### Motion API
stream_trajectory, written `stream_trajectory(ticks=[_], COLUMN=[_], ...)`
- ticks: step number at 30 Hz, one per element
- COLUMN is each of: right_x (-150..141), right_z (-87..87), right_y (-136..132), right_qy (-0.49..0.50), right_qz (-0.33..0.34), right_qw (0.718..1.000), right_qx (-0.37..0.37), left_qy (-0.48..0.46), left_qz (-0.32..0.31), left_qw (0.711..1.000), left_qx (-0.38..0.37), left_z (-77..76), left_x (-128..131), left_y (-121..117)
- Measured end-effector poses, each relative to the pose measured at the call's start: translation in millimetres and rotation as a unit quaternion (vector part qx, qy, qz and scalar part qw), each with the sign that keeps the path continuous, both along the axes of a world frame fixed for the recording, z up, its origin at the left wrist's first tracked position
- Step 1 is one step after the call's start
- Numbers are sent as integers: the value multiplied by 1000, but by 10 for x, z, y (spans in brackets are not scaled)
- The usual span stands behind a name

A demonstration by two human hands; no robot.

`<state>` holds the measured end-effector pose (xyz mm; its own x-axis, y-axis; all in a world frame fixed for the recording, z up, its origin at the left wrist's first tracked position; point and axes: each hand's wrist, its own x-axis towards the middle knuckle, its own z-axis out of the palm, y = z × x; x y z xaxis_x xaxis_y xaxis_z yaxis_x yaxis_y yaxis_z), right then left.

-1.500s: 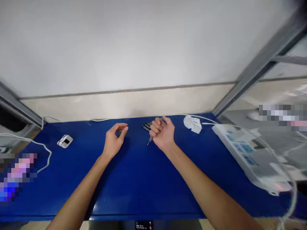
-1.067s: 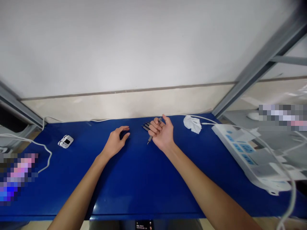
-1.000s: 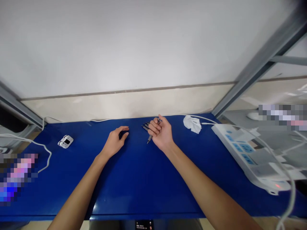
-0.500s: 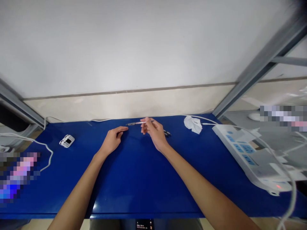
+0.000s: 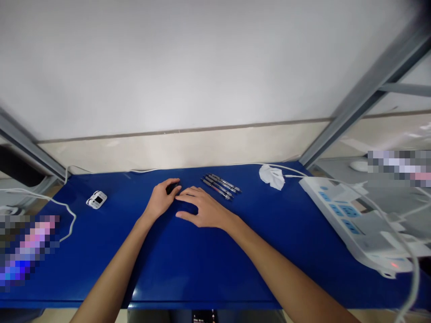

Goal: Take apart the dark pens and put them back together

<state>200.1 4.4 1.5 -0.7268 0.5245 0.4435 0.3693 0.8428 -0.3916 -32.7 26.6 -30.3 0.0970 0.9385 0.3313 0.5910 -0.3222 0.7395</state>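
Several pens with dark grips and clear barrels lie side by side, slanted, on the blue tabletop. My left hand rests on the table left of them, its fingers and thumb curled around something small and dark that is mostly hidden. Close beside it is my right hand, palm down, thumb apart from the fingers and nothing held. Its fingertips reach toward the left thumb; whether they touch cannot be made out. The pens lie just beyond the right hand's knuckles.
A crumpled white tissue lies right of the pens, near a white power strip with cables. To the left are a small white device and a white cable. A pale wall borders the table's back.
The pen my right hand held has left its fingers, and several pens now lie together. That hand has opened and moved left and nearer. My left fingers have curled in around something dark.
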Motion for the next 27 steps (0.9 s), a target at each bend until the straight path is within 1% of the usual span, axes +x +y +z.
stream_trajectory(ticks=[1,3,5,7,8,10,15,20,23,27], right_x=[9,41,86,134,154,183,198,184,160,131], right_z=[5,3,-14,-44,-64,-109,-198,-192,-153,-78], right_y=[25,96,179,251,280,322,362,377,358,284], right_qy=[-6,-26,-50,-66,-71,-75,-87,-114,-63,54], right_qz=[-21,-91,-181,-264,-294,-331,-347,-334,-308,-248], right_qw=[1000,994,978,955,945,933,927,929,942,963], right_qx=[17,58,96,116,121,121,109,113,113,93], left_qy=[16,36,43,44,47,57,66,67,67,49], left_qz=[-6,-14,-18,-15,-11,-4,-5,-48,-63,-48], left_qw=[1000,999,999,999,999,998,997,997,996,998], left_qx=[3,10,12,12,14,19,25,-7,-8,3], left_z=[6,14,19,19,18,15,42,143,162,114], left_x=[5,0,-18,-40,-50,-69,-111,-167,-184,-179], left_y=[-8,-18,-22,-22,-22,-19,-12,-15,-12,0])
